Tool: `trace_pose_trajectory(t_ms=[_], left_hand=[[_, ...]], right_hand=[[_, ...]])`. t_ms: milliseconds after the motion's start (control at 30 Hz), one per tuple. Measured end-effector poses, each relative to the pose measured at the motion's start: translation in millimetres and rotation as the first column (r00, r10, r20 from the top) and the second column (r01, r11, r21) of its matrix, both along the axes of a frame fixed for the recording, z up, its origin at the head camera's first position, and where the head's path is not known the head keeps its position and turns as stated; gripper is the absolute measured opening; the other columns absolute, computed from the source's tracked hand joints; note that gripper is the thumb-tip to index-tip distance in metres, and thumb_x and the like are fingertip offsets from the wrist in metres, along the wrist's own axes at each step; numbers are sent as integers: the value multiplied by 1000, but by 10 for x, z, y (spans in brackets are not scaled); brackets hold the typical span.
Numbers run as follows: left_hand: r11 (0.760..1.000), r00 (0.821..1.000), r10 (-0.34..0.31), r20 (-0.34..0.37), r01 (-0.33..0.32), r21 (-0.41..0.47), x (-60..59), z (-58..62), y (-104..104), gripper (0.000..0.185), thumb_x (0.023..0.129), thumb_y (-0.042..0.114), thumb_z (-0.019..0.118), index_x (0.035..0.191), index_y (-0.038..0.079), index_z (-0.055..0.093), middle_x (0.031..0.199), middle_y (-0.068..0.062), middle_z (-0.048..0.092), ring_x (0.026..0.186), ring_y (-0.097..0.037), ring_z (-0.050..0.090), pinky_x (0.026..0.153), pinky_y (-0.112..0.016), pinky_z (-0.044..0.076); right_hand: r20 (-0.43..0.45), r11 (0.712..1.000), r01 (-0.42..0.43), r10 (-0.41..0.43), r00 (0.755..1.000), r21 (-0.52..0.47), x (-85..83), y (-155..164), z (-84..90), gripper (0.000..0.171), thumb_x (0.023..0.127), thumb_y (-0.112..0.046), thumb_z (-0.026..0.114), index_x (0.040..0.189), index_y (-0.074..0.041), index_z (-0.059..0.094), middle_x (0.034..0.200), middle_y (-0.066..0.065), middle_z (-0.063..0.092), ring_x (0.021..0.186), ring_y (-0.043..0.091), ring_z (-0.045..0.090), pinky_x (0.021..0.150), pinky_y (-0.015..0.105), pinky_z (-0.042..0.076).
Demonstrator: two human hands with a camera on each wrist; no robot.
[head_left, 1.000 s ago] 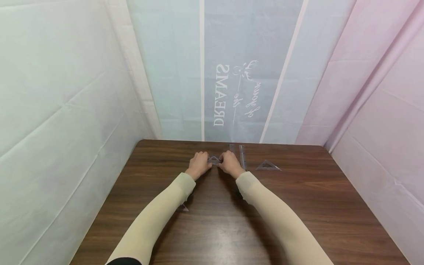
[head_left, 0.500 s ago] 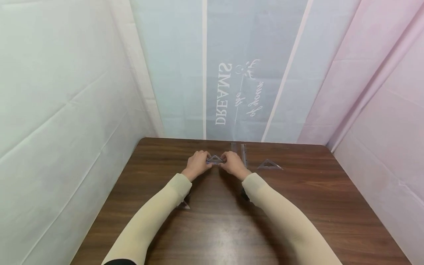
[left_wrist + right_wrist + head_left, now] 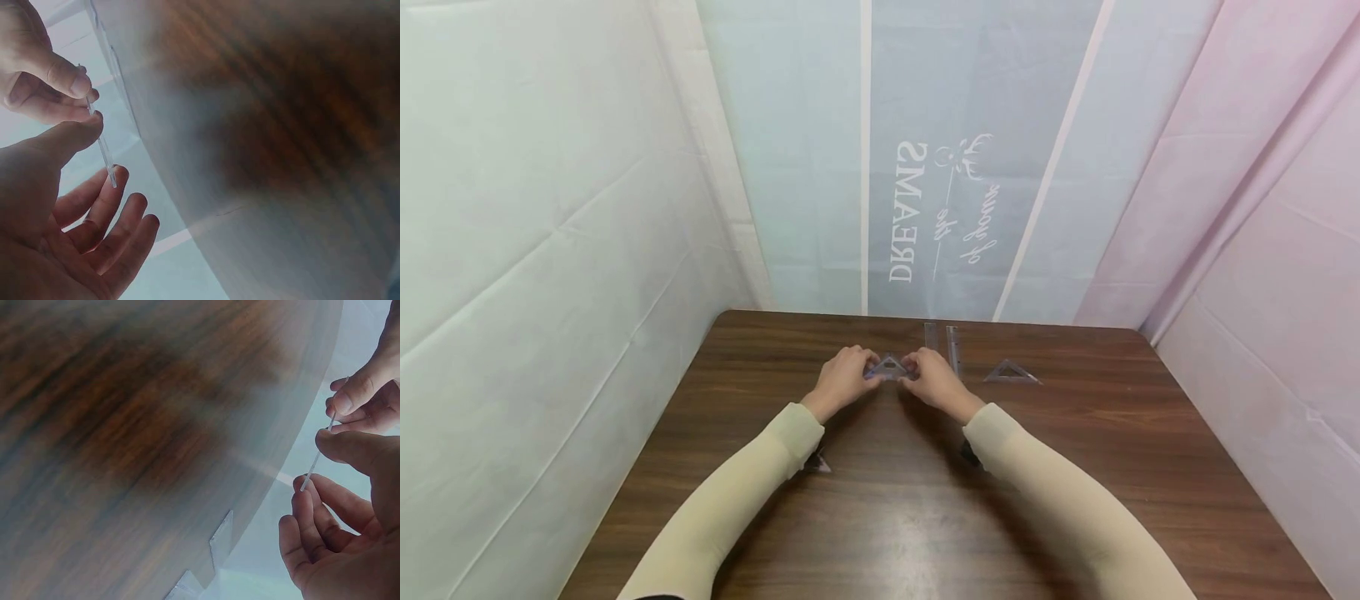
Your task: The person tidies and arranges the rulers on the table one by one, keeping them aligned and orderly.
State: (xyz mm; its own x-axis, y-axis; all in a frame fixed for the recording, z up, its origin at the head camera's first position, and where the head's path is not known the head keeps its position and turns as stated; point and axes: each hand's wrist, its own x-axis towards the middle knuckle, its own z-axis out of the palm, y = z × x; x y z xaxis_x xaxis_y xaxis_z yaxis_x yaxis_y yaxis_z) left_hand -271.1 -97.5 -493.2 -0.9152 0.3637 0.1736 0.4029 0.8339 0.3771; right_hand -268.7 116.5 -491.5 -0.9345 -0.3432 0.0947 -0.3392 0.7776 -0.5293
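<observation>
Toward twelve o'clock on the brown wood-grain tabletop (image 3: 902, 500), the left hand (image 3: 846, 377) and right hand (image 3: 937, 381), each grip pinched together, hold a clear plastic set square (image 3: 890, 373), its corners hidden by fingers. At twelve, the right hand covers part of a transparent straight ruler (image 3: 930, 335); at nine, the cream left sleeve (image 3: 730, 500) mostly hides a clear pointed piece (image 3: 824, 467). Sideways white letters on the blue-grey cloth (image 3: 917, 67) read "DREAMS".

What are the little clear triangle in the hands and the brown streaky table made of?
The little clear triangle is probably hard, smooth plastic: it's thin, straight and transparent. The brown streaky table looks like satiny wood, or maybe laminate: dark grain runs across it and light gleams off its top.
</observation>
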Motion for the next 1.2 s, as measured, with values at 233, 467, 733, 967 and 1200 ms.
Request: trace_pose_trajectory(t_ms=[233, 467, 733, 967, 1200], left_hand=[[999, 999, -21, -36, 20, -27, 116, -6, -46, 33, 96, 34, 84, 122, 14, 77, 107, 0, 70, 95, -17, 62, 77, -33, 56], [998, 996, -42, -82, 39, -40, 223, -17, -92, 32, 94, 36, 85, 117, 15, 79, 103, 2, 71, 93, -15, 62, 75, -33, 56], [998, 992, -64, -108, 61, -26, 374, 2, -122, 32, 92, 37, 87, 115, 16, 79, 99, 4, 70, 89, -14, 62, 72, -32, 55], [997, 991, -70, -116, 66, -36, 464, -36, -150, 33, 93, 39, 86, 117, 18, 78, 101, 5, 70, 89, -13, 60, 70, -30, 53], [996, 991, -87, -100, 85, -30, 583, -23, -198, 36, 90, 40, 89, 117, 18, 78, 101, 6, 71, 87, -12, 59, 67, -28, 50]], right_hand=[[-15, 997, -52, 51, 999, -48, 123, 23, 25, 32, 93, -6, 83, 122, 3, 73, 109, 10, 67, 100, 24, 66, 93, 42, 58], [-28, 995, -79, 78, 997, -63, 264, 50, 55, 30, 94, -8, 83, 121, 1, 73, 107, 7, 67, 97, 21, 63, 89, 41, 56], [-27, 996, -75, 73, 997, -50, 413, 68, 31, 35, 94, -12, 85, 126, 0, 74, 106, 4, 67, 95, 18, 62, 86, 39, 55], [-33, 995, -93, 91, 995, -44, 520, 60, 36, 34, 93, -12, 86, 123, 0, 76, 102, 2, 66, 93, 17, 61, 85, 38, 54], [-66, 992, -127, 125, 990, -27, 656, 56, 41, 33, 92, -11, 87, 121, -1, 76, 102, 2, 67, 96, 19, 63, 92, 44, 56]])
